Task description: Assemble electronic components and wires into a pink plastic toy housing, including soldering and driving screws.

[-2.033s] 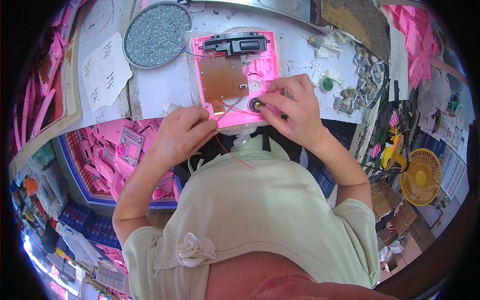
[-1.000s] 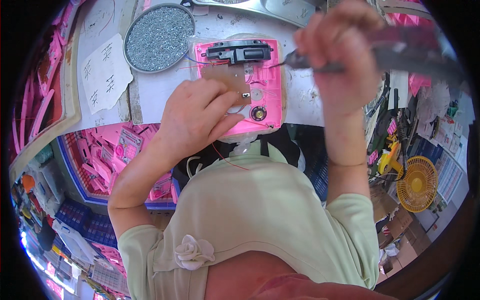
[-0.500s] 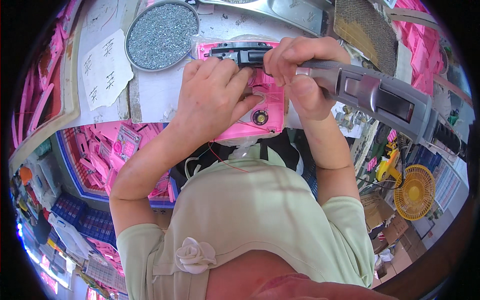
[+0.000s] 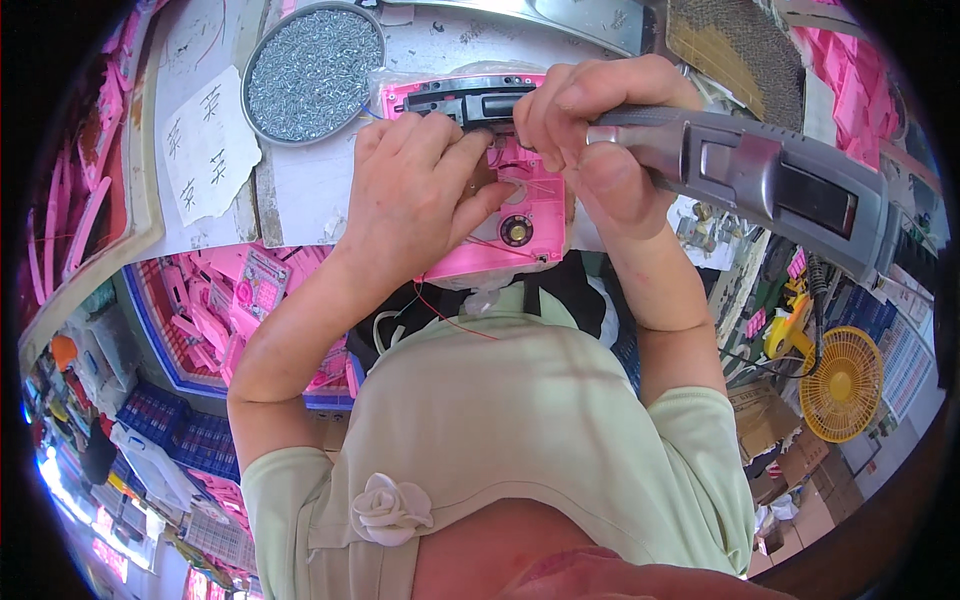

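On the worktable in front of me lies an open pink plastic casing (image 4: 540,200) with a round speaker-like part (image 4: 516,231) and thin wires inside. A black plastic strip (image 4: 490,105) runs along its far edge. My left hand (image 4: 415,190) curls over the casing's left side, fingers bent down at the strip and thumb over the inside; its fingertips are partly hidden. My right hand (image 4: 620,140) wraps round the front end of a grey electric screwdriver (image 4: 760,180), whose body points off to the right. Its tip is hidden behind my fingers at the strip.
A round tray of small metal screws (image 4: 315,75) stands at the far left, beside a handwritten paper sheet (image 4: 208,145). A blue-rimmed crate (image 4: 170,365) of pink parts sits below the table's left edge. To the right are loose metal pieces (image 4: 700,235) and a yellow fan (image 4: 842,385).
The whole view has shifted slightly. Both hands keep their places at the casing, and the screwdriver stays in my right hand.
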A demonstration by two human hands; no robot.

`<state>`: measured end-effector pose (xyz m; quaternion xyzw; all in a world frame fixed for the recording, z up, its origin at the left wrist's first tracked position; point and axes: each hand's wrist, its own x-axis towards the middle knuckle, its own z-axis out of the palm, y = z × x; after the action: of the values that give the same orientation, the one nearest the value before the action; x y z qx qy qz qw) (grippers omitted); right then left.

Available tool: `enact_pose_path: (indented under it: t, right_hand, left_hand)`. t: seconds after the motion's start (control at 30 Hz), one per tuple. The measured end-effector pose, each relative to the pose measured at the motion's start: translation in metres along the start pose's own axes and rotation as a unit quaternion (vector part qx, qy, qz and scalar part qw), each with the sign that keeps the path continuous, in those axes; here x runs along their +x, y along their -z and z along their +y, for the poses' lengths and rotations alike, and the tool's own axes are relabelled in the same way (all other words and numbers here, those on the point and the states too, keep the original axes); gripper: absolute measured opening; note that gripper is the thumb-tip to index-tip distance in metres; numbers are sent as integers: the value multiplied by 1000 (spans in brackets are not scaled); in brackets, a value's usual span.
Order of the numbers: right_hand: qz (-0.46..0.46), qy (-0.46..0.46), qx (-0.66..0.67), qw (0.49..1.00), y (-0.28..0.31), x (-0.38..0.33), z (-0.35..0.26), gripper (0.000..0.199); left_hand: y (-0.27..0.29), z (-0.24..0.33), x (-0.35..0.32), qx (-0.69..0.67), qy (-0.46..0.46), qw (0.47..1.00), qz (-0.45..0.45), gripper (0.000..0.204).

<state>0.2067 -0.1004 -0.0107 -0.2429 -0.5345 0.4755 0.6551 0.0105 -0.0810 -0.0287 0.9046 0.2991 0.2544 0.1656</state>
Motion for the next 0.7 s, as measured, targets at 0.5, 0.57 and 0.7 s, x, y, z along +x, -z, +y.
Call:
enact_pose_path:
  t: [0.5,0.57,0.7]
  right_hand:
    - [-17,22,0,1000,11,4,7,35]
    - [-13,24,4,1000,9,5,10,33]
    - [-8,22,22,999,6,5,12,33]
  left_hand:
    - [-3,-1,-2,-3,5,1000,2,41]
    - [-3,0,-1,-3,8,1000,-3,41]
    - [-3,0,-2,-7,8,1000,-6,42]
